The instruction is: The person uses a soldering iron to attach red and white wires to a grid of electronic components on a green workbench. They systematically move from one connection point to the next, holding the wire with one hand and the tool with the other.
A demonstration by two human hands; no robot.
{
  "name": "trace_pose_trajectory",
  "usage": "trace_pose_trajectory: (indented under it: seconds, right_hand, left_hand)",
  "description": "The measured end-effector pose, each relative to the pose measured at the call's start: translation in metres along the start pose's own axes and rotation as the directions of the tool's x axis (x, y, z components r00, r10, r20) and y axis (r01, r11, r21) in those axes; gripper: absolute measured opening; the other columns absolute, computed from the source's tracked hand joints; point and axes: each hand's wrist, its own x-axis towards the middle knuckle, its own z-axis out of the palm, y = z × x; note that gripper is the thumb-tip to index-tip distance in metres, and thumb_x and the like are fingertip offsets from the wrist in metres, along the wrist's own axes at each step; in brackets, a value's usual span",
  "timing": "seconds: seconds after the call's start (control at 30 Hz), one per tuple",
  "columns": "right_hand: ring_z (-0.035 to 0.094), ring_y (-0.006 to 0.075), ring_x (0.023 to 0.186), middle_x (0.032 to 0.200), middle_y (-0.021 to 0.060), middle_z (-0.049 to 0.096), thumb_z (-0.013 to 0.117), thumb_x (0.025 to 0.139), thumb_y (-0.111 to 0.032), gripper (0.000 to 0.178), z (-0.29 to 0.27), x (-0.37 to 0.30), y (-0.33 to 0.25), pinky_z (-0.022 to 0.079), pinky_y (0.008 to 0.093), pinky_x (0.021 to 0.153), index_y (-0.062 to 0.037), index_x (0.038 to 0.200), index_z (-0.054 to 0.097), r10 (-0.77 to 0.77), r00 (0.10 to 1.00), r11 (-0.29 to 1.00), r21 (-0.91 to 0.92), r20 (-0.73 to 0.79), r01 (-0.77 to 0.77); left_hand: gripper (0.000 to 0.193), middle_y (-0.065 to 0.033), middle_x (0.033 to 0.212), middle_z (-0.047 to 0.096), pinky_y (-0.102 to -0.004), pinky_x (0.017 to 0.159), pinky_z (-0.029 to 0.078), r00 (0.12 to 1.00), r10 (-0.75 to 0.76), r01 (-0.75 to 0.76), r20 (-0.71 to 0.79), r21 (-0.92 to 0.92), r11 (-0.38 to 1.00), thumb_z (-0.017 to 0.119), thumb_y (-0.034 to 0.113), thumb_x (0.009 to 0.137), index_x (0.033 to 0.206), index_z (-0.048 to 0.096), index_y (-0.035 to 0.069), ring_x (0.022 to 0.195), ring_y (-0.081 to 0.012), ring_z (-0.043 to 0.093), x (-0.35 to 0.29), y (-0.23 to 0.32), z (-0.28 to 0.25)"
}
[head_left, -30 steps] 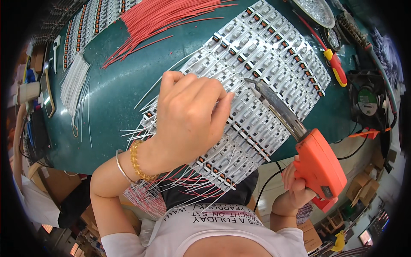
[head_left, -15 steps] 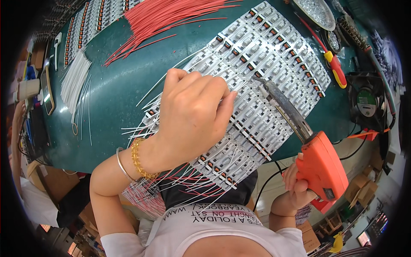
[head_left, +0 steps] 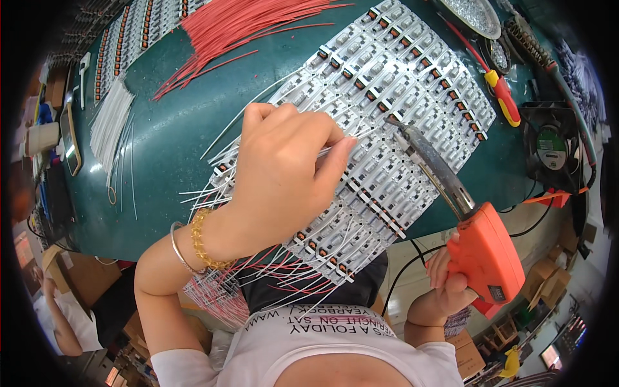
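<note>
A large panel of small white circuit modules [head_left: 403,187] lies slanted on the green table, overhanging its near edge. My left hand [head_left: 280,161] is above the panel, thumb and fingers pinched on a thin white wire [head_left: 366,132]. My right hand [head_left: 450,284] grips the orange handle of a pistol-shaped soldering gun [head_left: 493,255]. Its dark tip meets the panel area just right of the left fingertips; whether it touches a pad is too small to tell. White and red wires [head_left: 284,274] hang off the panel's near side toward my lap.
Red wires [head_left: 232,32] are heaped at the far side of the green table [head_left: 180,148]; a white wire bundle [head_left: 111,126] lies left. A screwdriver [head_left: 503,97], a metal dish [head_left: 474,16] and a small black fan [head_left: 551,145] are at the right. Another panel [head_left: 138,32] is far left.
The panel has shifted very slightly left. The soldering gun's tip has moved a little to the right, and my left hand stays pinched nearly in place. A person's arm now shows at lower left.
</note>
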Motion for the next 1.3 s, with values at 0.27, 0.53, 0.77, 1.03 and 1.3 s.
trace_pose_trajectory:
  seconds: [0.27,0.53,0.77,1.03,1.3]
  right_hand:
    - [0.042,0.0083,0.039,0.049,-0.0007,0.045,0.065,0.083,-0.045,0.067,-0.003,-0.005,0.003,0.039,0.0225,0.041,0.0117,0.114,0.046,-0.001,1.000,0.999,-0.033,0.014,0.002]
    - [0.042,0.0085,0.038,0.049,-0.0010,0.045,0.064,0.084,-0.046,0.068,-0.006,-0.011,0.008,0.039,0.0231,0.041,0.0121,0.113,0.045,0.013,0.998,1.000,0.010,-0.062,-0.012]
    - [0.041,0.0084,0.036,0.047,-0.0018,0.044,0.062,0.084,-0.050,0.075,0.001,-0.001,-0.003,0.037,0.0221,0.040,0.0137,0.118,0.044,0.006,1.000,1.000,0.001,0.006,-0.006]
    - [0.041,0.0086,0.036,0.047,-0.0019,0.044,0.060,0.083,-0.053,0.077,-0.002,-0.004,-0.008,0.037,0.0220,0.039,0.0125,0.119,0.043,0.026,0.999,0.999,0.040,0.041,-0.028]
    - [0.042,0.0084,0.037,0.047,-0.0027,0.044,0.061,0.083,-0.052,0.072,-0.019,-0.023,0.015,0.039,0.0223,0.041,0.0092,0.118,0.044,0.015,0.999,1.000,0.020,-0.036,-0.015]
  left_hand:
    - [0.012,-0.0003,0.063,0.056,-0.0331,0.069,0.034,0.997,0.075,-0.072,-0.030,0.066,0.995,0.072,0.004,0.072,0.070,0.060,0.007,0.057,-0.0183,0.048,-0.001,-0.002,0.007]
    - [0.014,-0.0005,0.064,0.057,-0.0332,0.070,0.035,0.996,0.084,-0.082,-0.026,0.085,0.993,0.072,0.004,0.072,0.069,0.059,0.007,0.058,-0.0187,0.049,-0.001,-0.002,0.007]
    - [0.010,-0.0010,0.064,0.057,-0.0324,0.070,0.036,0.996,0.089,-0.088,-0.008,0.080,0.993,0.071,0.003,0.072,0.072,0.061,0.006,0.058,-0.0182,0.049,0.000,0.000,0.005]
    - [0.007,-0.0025,0.065,0.059,-0.0316,0.070,0.037,0.996,0.088,-0.090,-0.021,-0.129,0.988,0.070,0.002,0.074,0.077,0.064,0.004,0.059,-0.0167,0.052,-0.001,0.001,0.008]
    - [0.014,-0.0017,0.064,0.054,-0.0372,0.072,0.034,0.994,0.106,-0.104,-0.032,0.064,0.993,0.068,0.008,0.075,0.071,0.054,0.008,0.061,-0.0209,0.048,-0.003,0.008,0.021]
